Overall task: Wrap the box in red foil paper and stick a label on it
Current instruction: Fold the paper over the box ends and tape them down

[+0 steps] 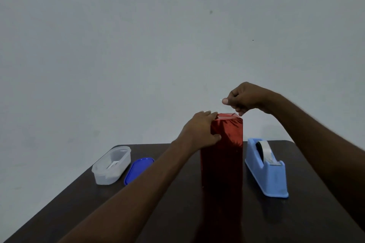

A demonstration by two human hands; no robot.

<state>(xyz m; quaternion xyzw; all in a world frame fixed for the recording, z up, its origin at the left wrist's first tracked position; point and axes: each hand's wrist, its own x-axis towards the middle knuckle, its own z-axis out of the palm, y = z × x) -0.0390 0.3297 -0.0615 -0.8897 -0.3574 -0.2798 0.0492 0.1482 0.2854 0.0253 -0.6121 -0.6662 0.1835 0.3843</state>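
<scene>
A tall box wrapped in shiny red foil paper (225, 154) stands upright in the middle of the dark table (167, 213). My left hand (199, 130) holds its upper left corner, fingers laid over the folded top and thumb on the front face. My right hand (243, 98) hovers just above the top right of the box and pinches a small piece of clear tape (221, 100) between thumb and forefinger. A strip of tape shows on the folded top.
A light blue tape dispenser (266, 167) stands right of the box. Left of it are a clear plastic container (112, 165) with white paper pieces inside and its blue lid (138, 169) lying beside it. A plain wall rises behind the table.
</scene>
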